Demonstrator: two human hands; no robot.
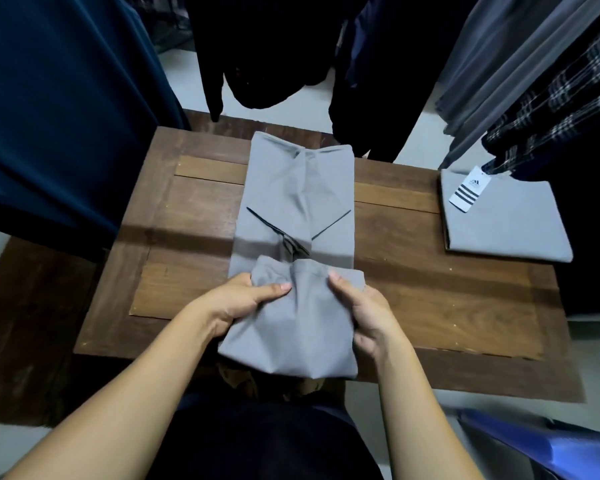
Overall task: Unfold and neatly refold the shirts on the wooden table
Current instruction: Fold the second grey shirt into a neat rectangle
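gripping the grey shirt's (293, 202) near folded end, both hands (305, 306) pinch it between them.

The long shirt (298, 188) on the brown bench (430, 289) is coloured grey, with black stripes at its sleeve edges. The folded shirt (506, 226) is coloured the same grey, and its white tag (470, 188) is marked with black stripes. One hanging garment (561, 109) is checked black and white.

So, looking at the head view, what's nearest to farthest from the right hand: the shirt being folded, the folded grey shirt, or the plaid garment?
1. Shirt being folded: gripped by the right hand, centre of the table.
2. Folded grey shirt: lying on the table's right side.
3. Plaid garment: hanging beyond the table, far right.
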